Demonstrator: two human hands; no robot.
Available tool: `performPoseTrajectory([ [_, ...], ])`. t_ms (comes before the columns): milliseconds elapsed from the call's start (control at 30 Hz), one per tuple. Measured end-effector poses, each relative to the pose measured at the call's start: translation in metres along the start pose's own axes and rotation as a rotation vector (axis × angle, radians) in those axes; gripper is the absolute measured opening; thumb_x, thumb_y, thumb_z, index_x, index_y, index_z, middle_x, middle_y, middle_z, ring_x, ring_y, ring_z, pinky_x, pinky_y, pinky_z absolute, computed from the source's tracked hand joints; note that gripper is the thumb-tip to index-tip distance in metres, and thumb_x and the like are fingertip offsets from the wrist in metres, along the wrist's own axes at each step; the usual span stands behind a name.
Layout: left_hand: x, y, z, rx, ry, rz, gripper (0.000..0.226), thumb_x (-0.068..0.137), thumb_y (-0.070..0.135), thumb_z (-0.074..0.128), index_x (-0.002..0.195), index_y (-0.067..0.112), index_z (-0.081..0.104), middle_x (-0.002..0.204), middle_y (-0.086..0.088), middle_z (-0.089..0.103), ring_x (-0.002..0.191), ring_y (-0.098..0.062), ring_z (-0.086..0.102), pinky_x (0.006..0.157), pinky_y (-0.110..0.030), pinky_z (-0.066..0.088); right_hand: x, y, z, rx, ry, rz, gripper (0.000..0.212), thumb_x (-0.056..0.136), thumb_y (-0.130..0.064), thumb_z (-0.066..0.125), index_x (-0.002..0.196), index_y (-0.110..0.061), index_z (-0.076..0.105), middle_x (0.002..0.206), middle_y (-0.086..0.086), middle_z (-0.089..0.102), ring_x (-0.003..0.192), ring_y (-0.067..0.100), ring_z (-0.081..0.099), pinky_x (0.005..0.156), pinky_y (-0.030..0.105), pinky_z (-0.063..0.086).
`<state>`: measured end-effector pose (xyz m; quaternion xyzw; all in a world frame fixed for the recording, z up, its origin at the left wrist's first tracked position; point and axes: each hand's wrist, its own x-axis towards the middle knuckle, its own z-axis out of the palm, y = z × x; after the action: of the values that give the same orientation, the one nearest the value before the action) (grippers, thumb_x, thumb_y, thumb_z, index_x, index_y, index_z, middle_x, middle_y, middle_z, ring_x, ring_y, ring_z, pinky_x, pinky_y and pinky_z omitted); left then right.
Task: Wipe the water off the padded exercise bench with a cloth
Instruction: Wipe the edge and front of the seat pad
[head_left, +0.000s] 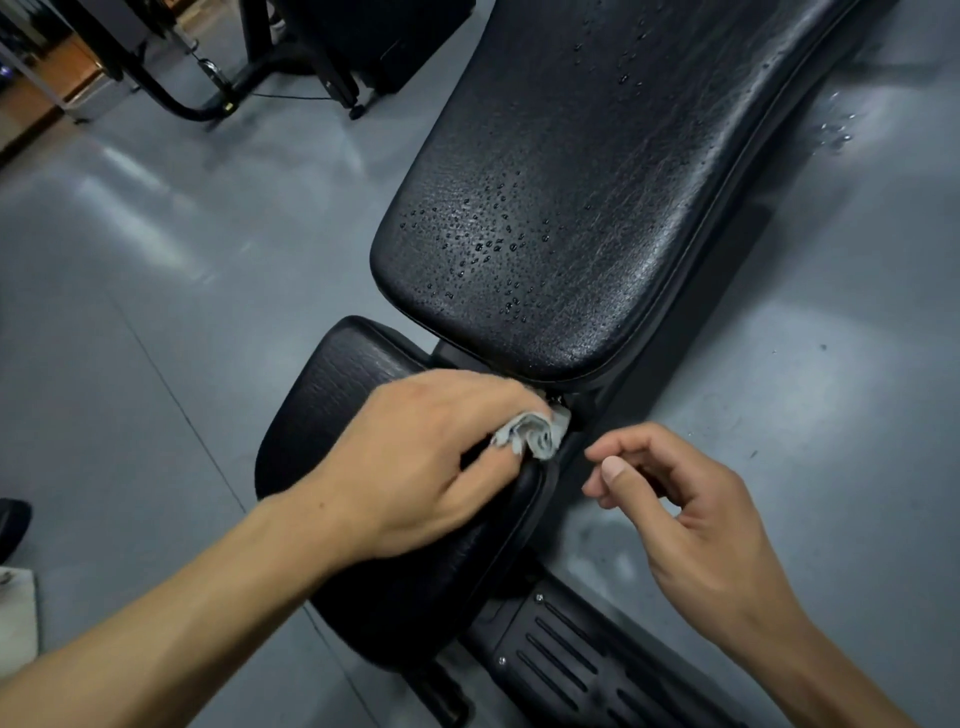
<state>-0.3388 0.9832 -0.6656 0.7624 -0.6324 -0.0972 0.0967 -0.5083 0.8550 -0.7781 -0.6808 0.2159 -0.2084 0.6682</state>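
Fingers (498, 410) of our left hand (415, 462) are curling round a crumpled grey cloth (535, 434), pressing it at the small seat pad's (332, 395) far edge. Our right hand (691, 519) is hovering loosely curled, holding nothing. We are judging most work remains: droplets (493, 244) are beading across the long grained back pad (571, 182).

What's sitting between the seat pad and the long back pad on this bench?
In the head view, a narrow gap showing black frame. The left hand holds the cloth at its near edge, between seat pad and back pad.
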Motion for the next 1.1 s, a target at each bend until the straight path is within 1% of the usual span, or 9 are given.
performPoseTrajectory([
  [133,0.003,-0.025,-0.006,0.064,0.127,-0.135,0.021,0.096,0.031,0.047,0.106,0.030,0.066,0.092,0.013,0.069,0.086,-0.014,0.066,0.076,-0.042,0.053,-0.001,-0.001,0.001,-0.002,-0.005,0.001,0.017,0.097,-0.018,0.060,0.094,-0.032,0.069,0.082,-0.004,0.073,0.081,0.020,0.068,0.078,0.035,0.053],
  [333,-0.002,-0.012,-0.003,-0.010,0.041,0.012,0.031,0.101,0.028,0.045,0.117,0.019,0.070,0.112,0.009,0.072,0.104,-0.016,0.068,0.092,-0.038,0.052,-0.001,0.002,0.004,-0.005,-0.009,0.021,0.017,0.098,-0.018,0.061,0.095,-0.033,0.068,0.082,-0.004,0.073,0.079,0.021,0.066,0.077,0.037,0.051],
  [467,-0.016,-0.064,-0.027,0.096,0.178,-0.267,0.035,0.095,0.034,0.043,0.113,0.025,0.071,0.089,0.005,0.071,0.076,-0.013,0.060,0.072,-0.037,0.050,-0.002,0.002,0.000,0.001,-0.002,0.017,0.015,0.098,-0.020,0.060,0.096,-0.032,0.069,0.083,-0.002,0.073,0.082,0.022,0.068,0.079,0.039,0.053],
  [533,-0.013,-0.080,-0.035,0.182,0.171,-0.364,0.038,0.094,0.042,0.039,0.105,0.023,0.070,0.076,0.005,0.063,0.068,-0.021,0.055,0.064,-0.036,0.043,-0.002,0.003,-0.001,0.012,0.008,0.021,0.017,0.099,-0.018,0.060,0.096,-0.032,0.069,0.083,-0.001,0.072,0.082,0.022,0.068,0.080,0.041,0.054],
  [633,-0.001,-0.088,-0.041,0.177,0.129,-0.394,0.041,0.092,0.048,0.037,0.099,0.023,0.069,0.070,0.001,0.062,0.069,-0.031,0.060,0.065,-0.038,0.046,-0.002,0.000,0.003,0.021,-0.003,0.014,0.018,0.098,-0.017,0.060,0.095,-0.032,0.068,0.082,0.000,0.072,0.080,0.022,0.068,0.081,0.044,0.054],
  [800,0.007,-0.096,-0.036,0.215,0.024,-0.486,0.047,0.090,0.053,0.034,0.102,0.028,0.072,0.070,-0.007,0.065,0.074,-0.034,0.061,0.069,-0.041,0.049,-0.005,-0.001,0.008,0.008,-0.045,0.011,0.018,0.099,-0.017,0.060,0.096,-0.033,0.068,0.081,-0.001,0.072,0.080,0.023,0.066,0.079,0.037,0.051],
  [867,0.009,-0.093,-0.035,0.205,-0.004,-0.483,0.048,0.090,0.051,0.033,0.099,0.022,0.071,0.073,-0.005,0.066,0.079,-0.033,0.063,0.070,-0.038,0.047,-0.006,-0.002,0.009,0.008,-0.054,0.013,0.019,0.099,-0.016,0.061,0.095,-0.033,0.068,0.080,-0.001,0.072,0.079,0.023,0.067,0.078,0.037,0.051],
  [967,0.010,-0.066,-0.027,0.095,-0.022,-0.359,0.037,0.093,0.043,0.040,0.102,0.035,0.075,0.093,0.011,0.076,0.091,-0.016,0.070,0.080,-0.031,0.050,-0.004,-0.004,0.010,0.007,-0.051,0.001,0.021,0.098,-0.015,0.061,0.094,-0.034,0.068,0.079,0.000,0.072,0.077,0.022,0.066,0.077,0.039,0.051],
  [1100,0.012,-0.024,-0.005,0.036,-0.041,-0.201,0.033,0.100,0.038,0.041,0.110,0.036,0.072,0.099,0.010,0.075,0.098,-0.015,0.069,0.087,-0.041,0.053,-0.001,-0.005,0.011,0.007,-0.055,-0.011,0.019,0.098,-0.017,0.060,0.094,-0.034,0.068,0.078,0.000,0.071,0.077,0.022,0.066,0.077,0.042,0.052],
])
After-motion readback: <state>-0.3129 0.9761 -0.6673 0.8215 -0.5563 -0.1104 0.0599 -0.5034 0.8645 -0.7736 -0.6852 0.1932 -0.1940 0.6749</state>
